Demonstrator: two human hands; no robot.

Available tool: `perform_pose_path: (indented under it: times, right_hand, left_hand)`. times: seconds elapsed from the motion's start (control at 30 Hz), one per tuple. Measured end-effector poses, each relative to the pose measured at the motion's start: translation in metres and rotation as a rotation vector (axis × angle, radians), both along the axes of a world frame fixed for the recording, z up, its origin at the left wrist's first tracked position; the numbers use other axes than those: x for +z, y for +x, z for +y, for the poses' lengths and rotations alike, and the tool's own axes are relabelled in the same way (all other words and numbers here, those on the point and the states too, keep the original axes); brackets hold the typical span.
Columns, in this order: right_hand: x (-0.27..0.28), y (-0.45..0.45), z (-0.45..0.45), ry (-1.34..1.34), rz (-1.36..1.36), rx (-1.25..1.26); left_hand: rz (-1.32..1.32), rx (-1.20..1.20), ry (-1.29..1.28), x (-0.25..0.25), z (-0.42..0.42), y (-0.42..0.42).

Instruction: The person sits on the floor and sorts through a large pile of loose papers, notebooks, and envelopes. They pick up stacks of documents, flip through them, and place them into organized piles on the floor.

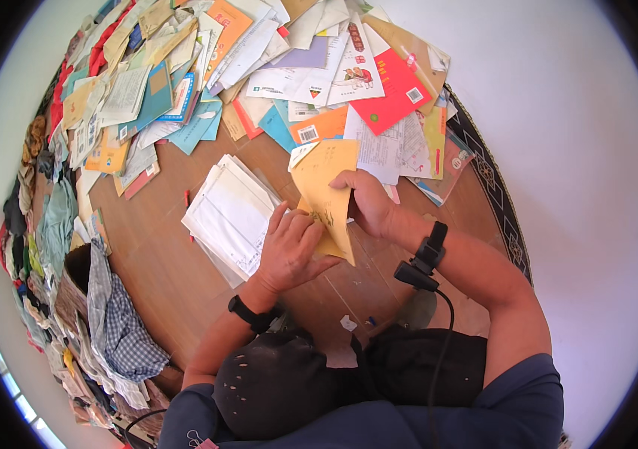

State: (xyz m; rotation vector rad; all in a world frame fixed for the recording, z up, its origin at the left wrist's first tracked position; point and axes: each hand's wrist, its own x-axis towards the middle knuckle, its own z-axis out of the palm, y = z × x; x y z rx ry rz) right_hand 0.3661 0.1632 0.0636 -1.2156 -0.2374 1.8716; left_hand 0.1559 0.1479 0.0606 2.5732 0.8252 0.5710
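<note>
My right hand (372,205) grips the right edge of a yellow-brown paper envelope (324,168), thumb on its near face. The envelope is bent, bears handwriting, and white papers (303,154) show at its upper left corner. My left hand (292,250) is at the envelope's lower left, fingers spread and thumb stretched out; whether it touches the paper cannot be told. To the left, a stack of white papers (229,213) rests on the brown tiled floor, partly behind my left hand. A thin red pen-like stick (187,205) lies beside the stack.
A large heap of books, booklets and papers (296,84) spreads across the far floor. Clothes, including a checked cloth (131,331), are piled at the left. A patterned dark border (487,174) runs along the white wall (577,196). A cable (448,325) hangs from my right wrist.
</note>
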Motion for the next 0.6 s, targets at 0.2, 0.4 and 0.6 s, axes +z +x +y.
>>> perform_pose_path:
  times: [0.2,0.4,0.6]
  right_hand:
    - [-0.013,-0.006,0.002,0.028,0.038,-0.171]
    - [0.020,-0.032,0.008,0.176,-0.132,-0.110]
    - [-0.005,-0.007,0.010,0.532,-0.890,0.099]
  left_hand:
    - [-0.130,0.205,-0.080,0.008,-0.011,0.022]
    - [-0.464,0.475,-0.713,0.000,-0.019,0.022]
    - [-0.632,0.578,-1.202,-0.013,-0.004,-0.008]
